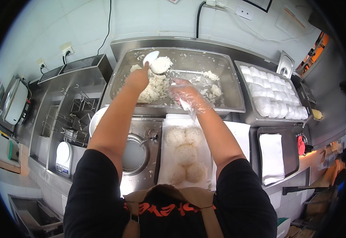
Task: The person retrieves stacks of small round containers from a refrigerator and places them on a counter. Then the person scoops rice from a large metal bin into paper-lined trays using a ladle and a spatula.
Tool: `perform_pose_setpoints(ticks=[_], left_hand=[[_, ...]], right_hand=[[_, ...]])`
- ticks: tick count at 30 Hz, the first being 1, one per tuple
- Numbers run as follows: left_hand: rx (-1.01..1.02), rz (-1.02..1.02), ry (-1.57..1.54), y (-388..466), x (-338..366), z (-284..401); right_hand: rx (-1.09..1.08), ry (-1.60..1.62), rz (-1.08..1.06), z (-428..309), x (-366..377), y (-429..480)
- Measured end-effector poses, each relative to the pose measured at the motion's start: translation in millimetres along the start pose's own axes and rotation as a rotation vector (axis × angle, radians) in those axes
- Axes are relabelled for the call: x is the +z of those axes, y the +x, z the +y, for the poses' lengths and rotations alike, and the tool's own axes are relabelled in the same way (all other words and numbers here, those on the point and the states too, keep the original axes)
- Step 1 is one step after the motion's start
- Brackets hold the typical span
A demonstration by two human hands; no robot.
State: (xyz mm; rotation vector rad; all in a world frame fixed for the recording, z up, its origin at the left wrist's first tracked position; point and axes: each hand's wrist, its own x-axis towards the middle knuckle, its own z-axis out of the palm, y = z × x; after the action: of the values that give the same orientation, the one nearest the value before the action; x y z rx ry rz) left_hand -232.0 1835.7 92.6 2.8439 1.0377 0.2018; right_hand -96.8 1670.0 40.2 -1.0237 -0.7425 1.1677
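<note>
Bare, my left hand (137, 79) grips a white rice paddle (151, 57) over the left half of a deep steel pan (235, 96). The paddle's blade is beside a round scoop heaped with white rice (161, 65). My right hand (187, 92), in a clear plastic glove, is closed around the scoop's white handle (185, 105). Below the scoop lies a mound of loose cooked rice (152, 89); smaller clumps (211, 75) and grains are scattered across the pan's right side. Nearer my body, several moulded rice portions (185, 154) sit on white paper sheets (167, 120).
Right of the pan, a steel tray (275, 120) holds rows of white wrapped bundles (265, 89). Folded white paper (271, 157) lies on a dark tray (292, 163). To the left are a round water well with a tap (133, 154), wire baskets (74, 119) and a digital scale (63, 157).
</note>
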Motion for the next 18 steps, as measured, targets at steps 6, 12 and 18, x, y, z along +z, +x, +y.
perform_pose_setpoints(ticks=[6,12,18], left_hand=[[0.19,0.136,-0.015,-15,8,4],[0.188,0.212,-0.048,-7,23,-73],[0.114,0.342,-0.421,-42,45,-114]], right_hand=[[0.014,-0.069,0.068,-9,17,-8],[-0.04,-0.204,0.249,-51,18,-70],[0.057,-0.412,0.561,-76,3,-245]])
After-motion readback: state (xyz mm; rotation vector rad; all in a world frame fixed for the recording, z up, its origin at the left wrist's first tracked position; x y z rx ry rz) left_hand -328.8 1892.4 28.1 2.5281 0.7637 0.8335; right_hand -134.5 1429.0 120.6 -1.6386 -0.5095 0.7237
